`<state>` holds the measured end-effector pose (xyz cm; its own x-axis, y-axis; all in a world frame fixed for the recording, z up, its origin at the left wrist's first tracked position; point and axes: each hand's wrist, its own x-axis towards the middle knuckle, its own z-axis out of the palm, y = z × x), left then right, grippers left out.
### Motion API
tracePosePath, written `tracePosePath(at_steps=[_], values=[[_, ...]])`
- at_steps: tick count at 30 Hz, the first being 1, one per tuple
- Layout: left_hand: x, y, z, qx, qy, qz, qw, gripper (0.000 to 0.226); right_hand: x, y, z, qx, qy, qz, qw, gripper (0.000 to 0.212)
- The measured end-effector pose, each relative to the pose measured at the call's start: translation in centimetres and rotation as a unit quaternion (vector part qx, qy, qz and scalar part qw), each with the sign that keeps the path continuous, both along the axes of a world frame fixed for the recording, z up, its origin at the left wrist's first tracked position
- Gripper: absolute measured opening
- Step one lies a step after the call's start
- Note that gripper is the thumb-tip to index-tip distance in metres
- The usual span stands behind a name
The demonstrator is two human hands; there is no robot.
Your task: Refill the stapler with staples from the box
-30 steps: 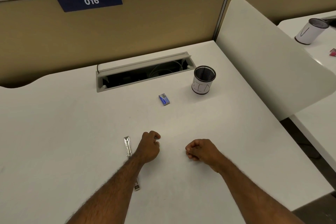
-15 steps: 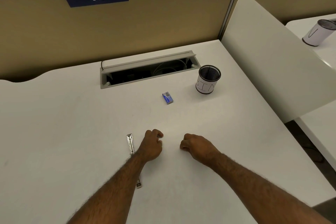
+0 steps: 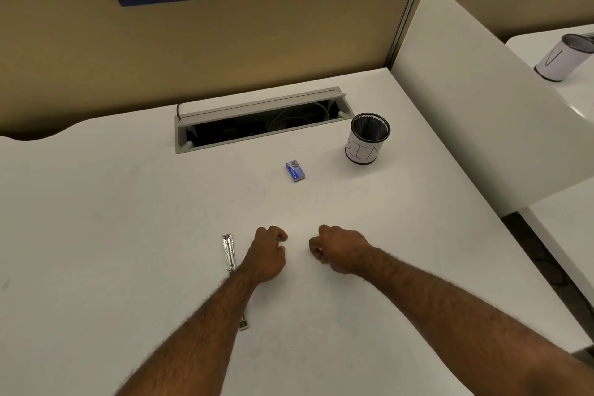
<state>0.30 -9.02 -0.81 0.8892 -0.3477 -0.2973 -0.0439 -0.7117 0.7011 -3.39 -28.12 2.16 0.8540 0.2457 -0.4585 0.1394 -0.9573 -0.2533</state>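
The left hand (image 3: pixel 266 254) rests on the bench (image 3: pixel 96 219) as a loose fist, fingers curled under and nothing visibly held in it. The right hand (image 3: pixel 337 249) lies close beside it in the same loose curl, also with nothing to be seen in its grasp; whether something tiny sits between the fingertips cannot be told. Over the last second the right hand has slid a little toward the left one, so the gap between the fists is narrower, while the left hand has hardly shifted; the head has tipped slightly, moving the whole scene in the view. That suggests the refill has not really begun: neither hand has reached for anything.

Just left of the left wrist lies the metal stapler (image 3: pixel 229 252), stretched out long and flat on the bench, its near end passing under the forearm. It looks opened out, though the staple channel is too small to judge. The blue staple box (image 3: pixel 295 171) lies well beyond both hands, toward a mesh pen cup (image 3: pixel 366 138) and the open cable tray (image 3: pixel 257 120), apparently closed and untouched.
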Motion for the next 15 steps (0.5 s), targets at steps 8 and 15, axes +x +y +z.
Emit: tracePosePath(at_steps=[8, 15], values=[[0.1, 0.0, 0.1, 0.008, 0.007, -0.002, 1.0, 0.025, 0.5, -0.7, 0.2, 0.049, 0.027, -0.006, 0.998, 0.018], [0.3, 0.1, 0.0, -0.007, 0.025, -0.001, 1.0, 0.025, -0.7, -3.5, 2.1, 0.373, 0.069, -0.273, 0.884, 0.015]])
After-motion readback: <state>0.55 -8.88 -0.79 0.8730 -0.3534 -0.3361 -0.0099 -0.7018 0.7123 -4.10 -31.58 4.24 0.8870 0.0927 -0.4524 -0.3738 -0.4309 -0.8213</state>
